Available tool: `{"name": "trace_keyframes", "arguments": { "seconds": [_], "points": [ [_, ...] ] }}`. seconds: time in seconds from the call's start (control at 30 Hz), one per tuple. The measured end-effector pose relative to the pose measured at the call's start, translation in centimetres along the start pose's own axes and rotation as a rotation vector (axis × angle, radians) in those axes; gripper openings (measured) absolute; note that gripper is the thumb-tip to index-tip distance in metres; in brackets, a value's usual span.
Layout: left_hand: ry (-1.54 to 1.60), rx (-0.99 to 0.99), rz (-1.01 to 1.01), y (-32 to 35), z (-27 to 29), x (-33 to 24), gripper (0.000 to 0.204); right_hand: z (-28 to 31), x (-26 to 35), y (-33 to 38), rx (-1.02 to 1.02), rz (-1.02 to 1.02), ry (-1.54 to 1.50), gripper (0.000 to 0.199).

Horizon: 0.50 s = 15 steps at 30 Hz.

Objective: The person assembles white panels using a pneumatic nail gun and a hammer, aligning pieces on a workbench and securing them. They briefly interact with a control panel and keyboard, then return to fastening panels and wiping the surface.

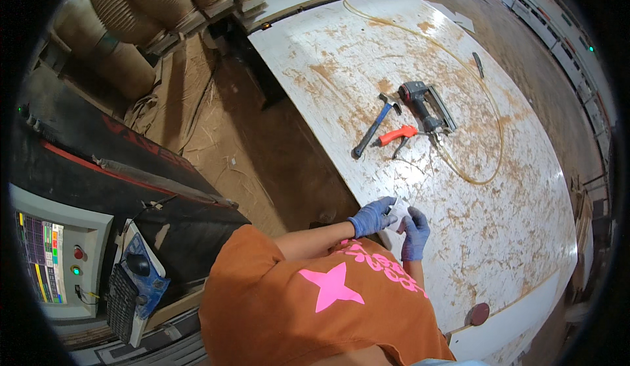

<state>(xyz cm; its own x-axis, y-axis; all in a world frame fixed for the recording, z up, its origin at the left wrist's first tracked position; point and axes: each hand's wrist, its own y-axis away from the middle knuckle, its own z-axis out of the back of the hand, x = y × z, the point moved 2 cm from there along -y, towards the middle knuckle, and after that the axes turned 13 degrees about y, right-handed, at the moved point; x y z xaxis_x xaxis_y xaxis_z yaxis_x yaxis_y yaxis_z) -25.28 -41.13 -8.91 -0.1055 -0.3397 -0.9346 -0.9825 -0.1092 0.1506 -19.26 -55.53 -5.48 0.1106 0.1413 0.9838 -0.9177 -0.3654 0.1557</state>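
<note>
My left hand [373,217], in a blue-grey work glove, is closed on a small crumpled white piece [398,215] that looks like paper or thin plastic. On the other side of that piece, my right hand [416,233] wears a matching glove and pinches it too. Both hands are close together over the near left edge of the white worktable [459,235]. Beyond them lie a hammer [374,130] with a blue and black handle, an orange-red air blow gun [397,134] and a black nail gun [423,107]. None of these tools is touched by my hands.
A yellowish air hose [500,136] loops across the sawdust-strewn table. A dark slim tool [478,65] lies far right; a reddish-brown disc [478,313] sits near right. To the left stand a control screen [44,258], a keyboard [121,304] and ribbed ducts [154,2].
</note>
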Motion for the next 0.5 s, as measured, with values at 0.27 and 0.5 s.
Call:
{"name": "trace_keyframes", "arguments": {
  "seconds": [0.27,0.5],
  "points": [
    [-0.086,-0.004,0.055,0.1,-0.7,-1.5,0.046,1.1,-1.6,0.2,-0.002,0.008,0.012,0.032],
    [-0.117,0.03,0.073,0.2,-0.9,-2.1,0.047,0.5,-0.2,1.0,-0.02,-0.039,-0.006,0.032]
  ]
}}
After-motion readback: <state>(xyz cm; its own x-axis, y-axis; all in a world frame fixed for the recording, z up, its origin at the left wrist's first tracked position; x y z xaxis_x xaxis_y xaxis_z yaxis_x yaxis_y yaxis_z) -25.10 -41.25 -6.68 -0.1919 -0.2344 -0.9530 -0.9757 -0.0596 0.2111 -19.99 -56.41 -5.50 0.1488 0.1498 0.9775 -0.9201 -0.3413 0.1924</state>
